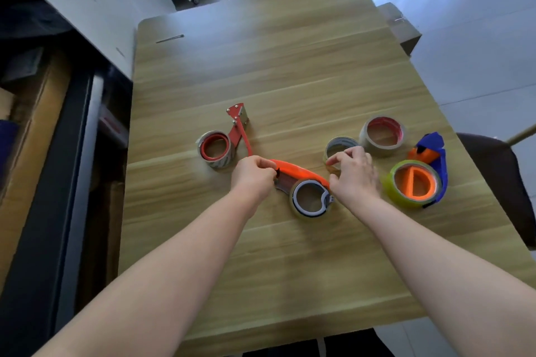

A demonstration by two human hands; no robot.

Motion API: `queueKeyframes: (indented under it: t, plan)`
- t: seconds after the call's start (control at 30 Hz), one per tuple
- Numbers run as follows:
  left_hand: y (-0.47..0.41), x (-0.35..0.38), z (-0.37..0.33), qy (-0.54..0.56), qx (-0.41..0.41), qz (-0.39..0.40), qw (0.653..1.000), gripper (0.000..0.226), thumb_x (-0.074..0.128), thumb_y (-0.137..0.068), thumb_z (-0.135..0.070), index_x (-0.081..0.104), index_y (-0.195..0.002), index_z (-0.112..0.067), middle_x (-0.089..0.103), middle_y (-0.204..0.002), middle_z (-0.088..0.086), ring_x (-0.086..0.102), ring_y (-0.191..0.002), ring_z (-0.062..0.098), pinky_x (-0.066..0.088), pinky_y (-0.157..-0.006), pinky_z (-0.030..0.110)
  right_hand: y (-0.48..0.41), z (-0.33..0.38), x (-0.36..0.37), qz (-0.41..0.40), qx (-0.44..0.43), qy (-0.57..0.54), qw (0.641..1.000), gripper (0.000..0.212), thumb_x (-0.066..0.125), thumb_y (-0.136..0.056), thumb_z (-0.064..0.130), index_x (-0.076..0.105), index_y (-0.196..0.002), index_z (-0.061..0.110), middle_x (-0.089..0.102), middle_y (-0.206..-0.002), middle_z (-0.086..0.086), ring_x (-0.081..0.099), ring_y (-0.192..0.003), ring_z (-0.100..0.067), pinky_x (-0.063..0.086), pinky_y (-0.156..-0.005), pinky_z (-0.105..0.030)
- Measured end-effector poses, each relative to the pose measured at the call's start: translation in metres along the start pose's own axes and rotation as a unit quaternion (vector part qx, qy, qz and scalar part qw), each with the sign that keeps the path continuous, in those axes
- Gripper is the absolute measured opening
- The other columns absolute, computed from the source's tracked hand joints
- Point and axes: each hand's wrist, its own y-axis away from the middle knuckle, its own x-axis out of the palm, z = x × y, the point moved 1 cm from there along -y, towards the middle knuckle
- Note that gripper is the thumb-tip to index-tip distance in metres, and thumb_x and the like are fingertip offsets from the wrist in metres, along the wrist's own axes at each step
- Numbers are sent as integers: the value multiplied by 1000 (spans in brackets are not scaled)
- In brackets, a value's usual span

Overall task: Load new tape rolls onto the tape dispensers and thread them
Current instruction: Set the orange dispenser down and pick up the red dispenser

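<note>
Dispensers [237, 127] three; tape rolls [383, 136] five; left hand [255, 180] pinches orange dispenser [298, 172].

A long pale wooden table [290, 81] stretched away from the viewer. At its left sat a red metal dispenser [237, 127] carrying a striped roll [220, 162]. In the middle lay an orange dispenser [298, 172] with a clear roll [293, 194]. Just beyond stood two loose rolls close together, a smaller roll [342, 140] and a red-lined roll [380, 149]. At the right lay a blue and orange dispenser [435, 159] holding a yellow-green roll [390, 185]. Far off near the left edge lay a thin dark stick [169, 38].
</note>
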Motion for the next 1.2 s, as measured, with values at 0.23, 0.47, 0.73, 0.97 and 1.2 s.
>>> queueKeyframes:
  t: [0.23,0.47,0.73,0.97,1.2]
  plan:
    - [-18,-32,5,-178,-8,-200,963,30,52,-86,-10,59,-111,-26,64,-122,0,57,-114,25,46,-87,32,-7,10,-7,45,-97,-40,994,21,54,-91,18,69,-99,31,64,-104,5,57,-104,-19,49,-84,-36]
    - [-44,-31,14,-413,-41,-99,904,51,49,-87,-4,43,-137,-14,47,-140,9,49,-125,33,45,-93,40,-19,-19,-12,63,-58,48,995,41,57,-89,13,59,-126,30,60,-125,4,52,-117,-21,48,-86,-36]
    - [-37,-18,20,-537,-79,-90,835,28,57,-89,-14,64,-116,-14,62,-125,9,56,-120,28,47,-88,34,-26,-33,-8,80,-66,132,986,39,57,-93,16,58,-129,30,61,-125,1,55,-115,-22,52,-81,-37]
    - [-11,-28,41,-513,-95,-139,842,17,57,-91,-27,63,-105,-20,66,-114,7,61,-111,28,45,-79,32,-46,-37,0,71,-57,58,994,33,49,-96,10,67,-121,20,62,-124,-4,58,-112,-28,48,-87,-37]
    - [20,-38,54,-450,-145,-190,860,23,57,-90,-26,47,-70,-21,61,-98,3,62,-105,26,39,-72,26,-68,-5,-14,77,-84,80,990,45,53,-95,20,45,-139,15,48,-139,-13,53,-120,-35,46,-90,-40]
